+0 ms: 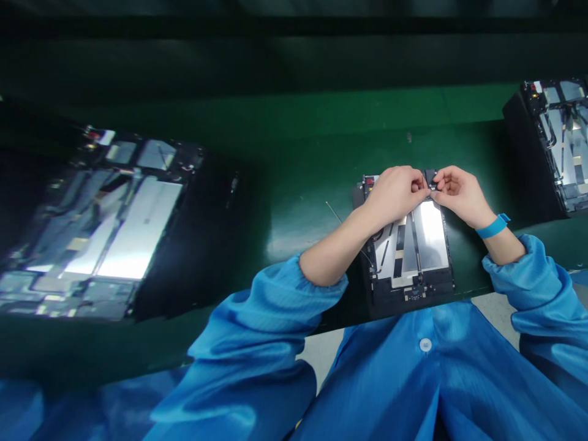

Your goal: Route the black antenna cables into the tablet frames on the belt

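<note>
Both left hand (392, 195) and right hand (460, 196) pinch closed on a small black part (430, 178) atop an opened tablet (432, 236) on the green bench (441, 116).

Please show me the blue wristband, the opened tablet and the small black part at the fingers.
Blue wristband (492, 226): head view, middle of the band.
Opened tablet (430, 236): head view, silver inner panel.
Small black part (430, 177): head view, its top end.

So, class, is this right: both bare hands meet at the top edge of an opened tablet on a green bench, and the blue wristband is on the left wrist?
No: the head view shows the blue wristband on the right wrist, not the left. The left hand and right hand do meet at the top edge of the opened tablet on the green bench.
</note>
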A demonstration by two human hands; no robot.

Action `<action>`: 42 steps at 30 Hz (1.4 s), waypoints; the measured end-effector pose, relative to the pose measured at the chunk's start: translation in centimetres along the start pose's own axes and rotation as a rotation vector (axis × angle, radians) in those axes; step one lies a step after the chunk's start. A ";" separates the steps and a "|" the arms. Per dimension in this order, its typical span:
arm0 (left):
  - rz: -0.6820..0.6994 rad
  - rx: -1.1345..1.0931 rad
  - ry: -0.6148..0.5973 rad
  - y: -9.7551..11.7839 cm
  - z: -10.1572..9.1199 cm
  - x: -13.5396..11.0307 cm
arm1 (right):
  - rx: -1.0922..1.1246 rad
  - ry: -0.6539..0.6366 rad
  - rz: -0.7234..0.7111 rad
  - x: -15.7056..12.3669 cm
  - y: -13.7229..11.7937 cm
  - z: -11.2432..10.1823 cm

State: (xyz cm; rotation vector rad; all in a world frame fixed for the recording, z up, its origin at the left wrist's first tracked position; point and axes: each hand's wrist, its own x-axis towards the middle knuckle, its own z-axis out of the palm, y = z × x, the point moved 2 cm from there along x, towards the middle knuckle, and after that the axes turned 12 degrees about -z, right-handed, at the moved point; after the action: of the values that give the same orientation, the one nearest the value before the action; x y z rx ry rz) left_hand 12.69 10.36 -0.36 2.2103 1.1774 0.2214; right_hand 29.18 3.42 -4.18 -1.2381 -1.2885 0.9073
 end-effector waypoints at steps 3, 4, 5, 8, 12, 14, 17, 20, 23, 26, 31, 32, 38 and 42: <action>-0.015 0.003 0.001 0.0 -0.1 0.0 | 0.011 -0.007 0.017 0.0 -0.1 0.0; -0.022 0.003 0.000 0.0 -0.1 0.0 | 0.014 -0.009 0.021 0.1 -0.2 0.0; -0.028 0.003 -0.001 0.0 -0.1 -0.1 | 0.015 -0.010 0.025 0.1 -0.2 0.0; -0.032 -0.013 0.002 -0.1 -0.2 -0.2 | 0.013 -0.010 0.029 0.1 -0.2 0.0; -0.031 -0.065 0.005 -0.2 -0.2 -0.4 | 0.012 -0.009 0.039 0.1 -0.4 0.1; -0.025 -0.077 0.002 -0.3 -0.2 -0.4 | 0.003 -0.014 0.047 0.2 -0.5 0.1; -0.010 -0.072 0.009 -0.4 -0.2 -0.4 | -0.030 -0.014 0.051 0.2 -0.8 0.2; -0.004 -0.072 0.014 -0.5 -0.1 -0.3 | -0.048 -0.010 0.048 0.4 -0.9 0.2; 0.009 -0.087 0.020 -0.5 0.0 -0.3 | -0.024 -0.016 0.058 0.5 -0.8 0.0; 0.011 -0.088 0.022 -0.5 0.0 -0.3 | 0.009 -0.032 0.077 0.6 -0.6 -0.2; 0.018 -0.080 0.015 -0.5 0.1 -0.2 | -0.011 -0.016 0.077 0.5 -0.6 -0.4; 0.018 -0.075 0.015 -0.4 0.2 -0.1 | -0.021 -0.011 0.076 0.5 -0.7 -0.4; -0.015 -0.063 0.024 0.2 -0.1 -0.2 | -0.181 -0.037 0.051 0.8 -1.5 0.2; -0.087 -0.085 0.262 -1.4 -3.0 -3.4 | -0.228 -0.037 0.086 1.5 -1.4 -0.1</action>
State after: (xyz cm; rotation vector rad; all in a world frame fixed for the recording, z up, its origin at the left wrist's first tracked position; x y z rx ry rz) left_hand 8.45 9.54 1.63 2.0956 1.3732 0.5275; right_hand 29.29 4.61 -2.49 -1.4693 -1.4063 0.8648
